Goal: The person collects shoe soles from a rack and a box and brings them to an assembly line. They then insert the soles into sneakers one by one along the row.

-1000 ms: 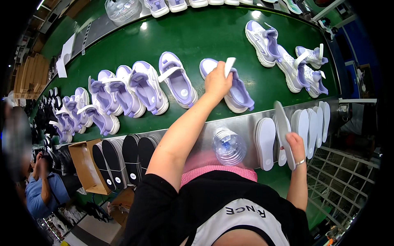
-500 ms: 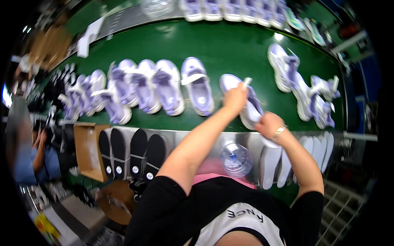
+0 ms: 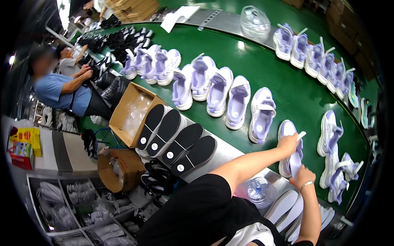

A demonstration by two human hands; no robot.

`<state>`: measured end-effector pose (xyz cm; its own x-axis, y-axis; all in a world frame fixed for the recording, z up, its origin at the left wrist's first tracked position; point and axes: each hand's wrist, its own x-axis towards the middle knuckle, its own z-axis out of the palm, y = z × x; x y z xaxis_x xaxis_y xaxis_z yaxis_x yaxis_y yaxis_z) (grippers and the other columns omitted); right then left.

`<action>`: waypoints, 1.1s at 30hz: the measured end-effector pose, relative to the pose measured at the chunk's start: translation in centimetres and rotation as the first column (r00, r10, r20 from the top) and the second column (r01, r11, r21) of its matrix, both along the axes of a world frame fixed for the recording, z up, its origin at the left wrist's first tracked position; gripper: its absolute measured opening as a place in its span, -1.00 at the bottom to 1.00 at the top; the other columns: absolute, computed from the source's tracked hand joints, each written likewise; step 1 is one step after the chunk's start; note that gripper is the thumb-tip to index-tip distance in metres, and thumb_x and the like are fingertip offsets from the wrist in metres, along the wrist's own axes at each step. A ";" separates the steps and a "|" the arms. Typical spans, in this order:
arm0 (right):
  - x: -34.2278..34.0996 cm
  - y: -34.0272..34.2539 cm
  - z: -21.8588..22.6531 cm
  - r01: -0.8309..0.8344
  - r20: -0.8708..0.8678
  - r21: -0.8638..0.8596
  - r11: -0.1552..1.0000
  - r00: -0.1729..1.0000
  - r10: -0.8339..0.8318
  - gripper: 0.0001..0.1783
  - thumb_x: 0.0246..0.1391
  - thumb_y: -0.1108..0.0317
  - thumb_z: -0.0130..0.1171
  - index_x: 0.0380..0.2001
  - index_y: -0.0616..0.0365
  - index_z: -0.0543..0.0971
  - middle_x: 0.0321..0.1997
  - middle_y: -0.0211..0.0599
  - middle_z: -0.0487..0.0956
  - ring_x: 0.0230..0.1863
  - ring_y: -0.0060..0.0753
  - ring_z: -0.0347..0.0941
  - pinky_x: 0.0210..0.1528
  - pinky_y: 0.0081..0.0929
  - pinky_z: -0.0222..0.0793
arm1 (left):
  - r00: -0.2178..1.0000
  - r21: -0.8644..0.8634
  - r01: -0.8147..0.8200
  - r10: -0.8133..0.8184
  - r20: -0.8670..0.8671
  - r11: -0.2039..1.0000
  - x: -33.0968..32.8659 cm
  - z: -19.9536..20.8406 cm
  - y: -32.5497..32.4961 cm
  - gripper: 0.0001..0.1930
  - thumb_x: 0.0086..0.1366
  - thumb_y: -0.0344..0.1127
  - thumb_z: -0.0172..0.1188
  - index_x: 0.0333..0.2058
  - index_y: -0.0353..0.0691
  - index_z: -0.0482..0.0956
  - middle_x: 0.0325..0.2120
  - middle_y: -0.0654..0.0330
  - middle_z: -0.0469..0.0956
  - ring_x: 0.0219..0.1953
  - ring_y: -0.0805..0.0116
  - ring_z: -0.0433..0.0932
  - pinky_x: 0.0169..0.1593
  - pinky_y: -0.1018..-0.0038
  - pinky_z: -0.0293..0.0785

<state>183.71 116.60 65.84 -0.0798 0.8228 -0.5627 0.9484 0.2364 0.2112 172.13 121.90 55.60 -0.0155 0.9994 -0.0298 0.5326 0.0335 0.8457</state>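
Observation:
A lavender and white sneaker (image 3: 286, 127) lies on the green work surface, toe pointing away from me. Bent over its upper, my left hand (image 3: 288, 146) is closed on the shoe near the pale strap. At its heel end, my right hand (image 3: 303, 176), with a band on the wrist, is closed by the opening. A pale insole (image 3: 294, 162) shows inside the shoe next to those fingers; whether they pinch the insole or the heel rim I cannot tell. Another sneaker (image 3: 262, 115) stands just left of it.
More sneakers (image 3: 237, 102) line up leftward, with others (image 3: 329, 139) at right and along the far ledge. White insoles (image 3: 283, 205) and a clear plastic bottle (image 3: 261, 192) sit near my body. Black insoles (image 3: 167, 139) and an open carton (image 3: 133, 110) are left. A person (image 3: 61, 90) works farther left.
My view has swung left, so everything sits further right and the person at left shows more fully. Both hands stay at the same sneaker.

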 end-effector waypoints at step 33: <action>-0.5 2.5 -1.2 -0.130 -0.174 -0.357 0.925 0.982 0.071 -0.60 -0.20 0.30 -0.02 -0.20 0.17 0.42 -0.23 -0.14 0.50 -0.13 -0.27 0.40 0.10 -0.09 -0.04 | 0.995 0.062 -0.014 0.008 0.095 0.998 -0.7 -0.1 0.9 -0.76 0.11 -0.21 -0.02 -0.43 -0.31 0.37 -0.60 -0.11 0.44 -0.49 -0.10 0.42 -0.44 0.19 0.30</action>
